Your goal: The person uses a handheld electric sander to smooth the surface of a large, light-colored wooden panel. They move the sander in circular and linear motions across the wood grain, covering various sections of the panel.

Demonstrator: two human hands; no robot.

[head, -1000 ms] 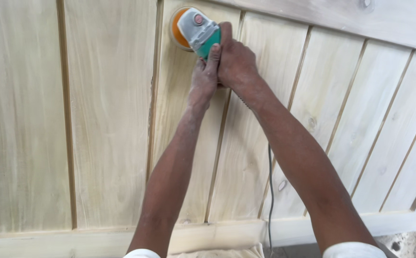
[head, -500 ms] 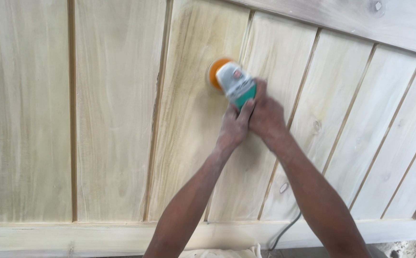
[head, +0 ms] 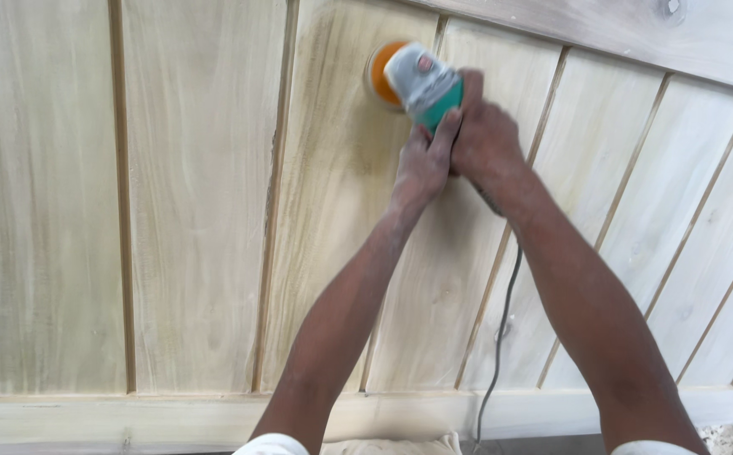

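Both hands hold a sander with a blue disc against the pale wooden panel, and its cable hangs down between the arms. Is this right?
Not quite: the disc is orange, not blue, as the head view shows. Both the left hand and right hand hold the sander against the pale wooden panel, and its cable hangs between the arms.

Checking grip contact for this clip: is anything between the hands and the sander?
Nothing visible. The left hand and right hand both close directly on the sander, which rests on the wooden panel. Its cord trails back between the arms, clear of the grip.
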